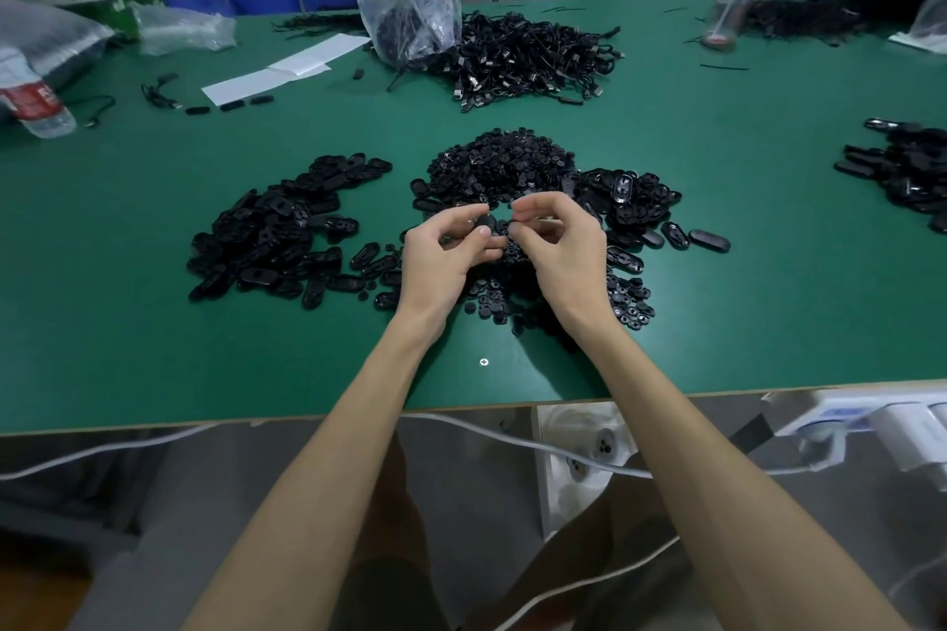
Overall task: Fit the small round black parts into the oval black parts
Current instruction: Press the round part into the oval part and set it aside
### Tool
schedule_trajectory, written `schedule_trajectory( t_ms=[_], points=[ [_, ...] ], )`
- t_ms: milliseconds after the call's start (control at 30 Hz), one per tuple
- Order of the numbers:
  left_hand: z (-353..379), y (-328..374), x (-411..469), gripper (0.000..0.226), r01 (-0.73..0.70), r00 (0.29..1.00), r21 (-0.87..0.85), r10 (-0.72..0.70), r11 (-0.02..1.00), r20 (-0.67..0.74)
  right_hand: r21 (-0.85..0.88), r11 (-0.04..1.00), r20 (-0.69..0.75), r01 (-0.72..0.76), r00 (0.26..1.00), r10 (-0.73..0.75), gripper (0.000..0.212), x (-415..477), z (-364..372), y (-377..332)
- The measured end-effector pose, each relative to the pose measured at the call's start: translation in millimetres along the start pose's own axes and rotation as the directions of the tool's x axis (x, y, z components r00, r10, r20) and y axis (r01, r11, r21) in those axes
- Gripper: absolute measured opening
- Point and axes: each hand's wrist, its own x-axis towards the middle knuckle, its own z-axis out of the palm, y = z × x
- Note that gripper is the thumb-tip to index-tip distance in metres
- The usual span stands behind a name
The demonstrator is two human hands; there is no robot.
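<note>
My left hand (451,251) holds an oval black part (486,223) between thumb and fingers, above the middle of the green table (153,348). Close beside it, my right hand (556,246) has its fingertips pinched together at the oval part's right end; whatever it pinches is too small to make out. Behind the hands lies a heap of small round black parts (499,161). A pile of oval black parts (279,231) lies to the left, and another pile of oval parts (630,200) to the right. More round parts (628,302) are scattered under my right wrist.
A heap of black cables (533,54) with a clear plastic bag (410,0) lies at the back. White paper sheets (276,72) and a water bottle (36,105) sit at the back left. Another pile of black parts (902,164) lies far right. A screw (484,362) lies near the front edge.
</note>
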Motion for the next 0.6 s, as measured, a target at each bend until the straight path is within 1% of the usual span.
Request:
schedule_trajectory(
  t_ms=[100,167,300,467,600],
  points=[
    [0.3,0.0,-0.6,0.026,0.027,1.0,-0.033,-0.027,0.999,-0.002,0.051,0.999,0.032,-0.016,0.999,0.014,0.016,-0.5,-0.4,-0.7],
    [-0.6,0.7,-1.4,0.022,0.031,1.0,-0.044,-0.031,0.999,0.0,0.067,0.998,0.043,-0.001,0.999,-0.002,0.017,-0.4,-0.9,-0.5],
    [-2.7,3.6,-2.9,0.017,0.03,0.999,-0.063,-0.032,0.998,-0.024,0.116,0.993,0.016,0.03,0.999,-0.032,0.015,-0.2,-2.2,1.5],
    [-3.4,3.2,-2.8,0.017,0.021,1.0,-0.036,-0.021,0.999,0.008,0.188,0.982,0.036,-0.014,0.999,0.007,0.013,0.3,-1.3,2.5],
    [-3.6,0.9,-1.7,0.019,0.004,1.0,-0.055,-0.004,0.998,-0.002,0.274,0.961,0.05,-0.046,0.998,0.033,0.013,0.0,-1.2,2.9]
  ],
)
